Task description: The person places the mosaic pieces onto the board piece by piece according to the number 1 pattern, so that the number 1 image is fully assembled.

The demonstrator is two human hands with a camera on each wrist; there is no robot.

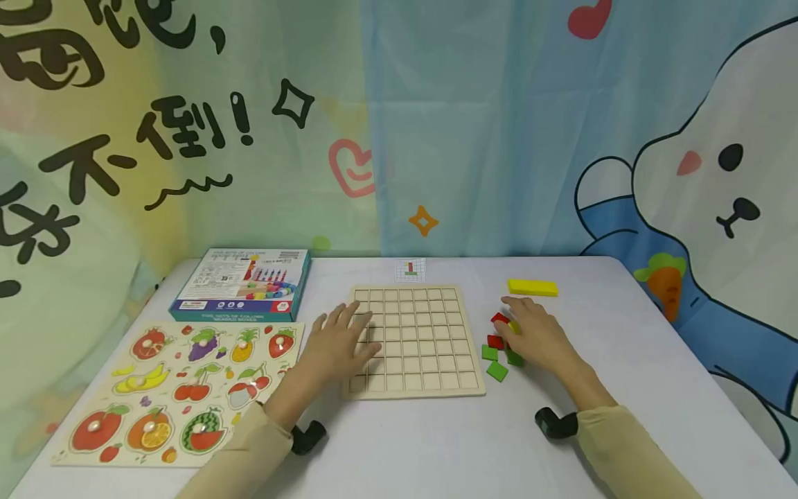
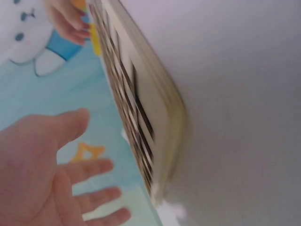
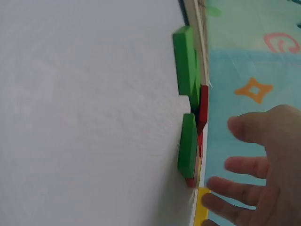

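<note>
A square wooden grid board (image 1: 416, 341) lies in the middle of the white table. My left hand (image 1: 337, 344) hovers by its left edge, fingers spread, holding nothing. Over a small group of coloured tiles to the right of the board is my right hand (image 1: 537, 334), its fingers extended and nothing gripped. The group includes a green tile (image 1: 497, 371), a red tile (image 1: 495, 342) and a bit of yellow; my hand covers part of it. In the right wrist view, a green tile (image 3: 187, 146) stands out below the fingers.
A yellow bar (image 1: 533, 287) lies at the back right. Behind the board is a small card (image 1: 410, 270) with a grid pattern. On the left are a fruit puzzle board (image 1: 168, 388) and a flat box (image 1: 240, 285). A printed curtain (image 1: 474, 138) hangs behind the table.
</note>
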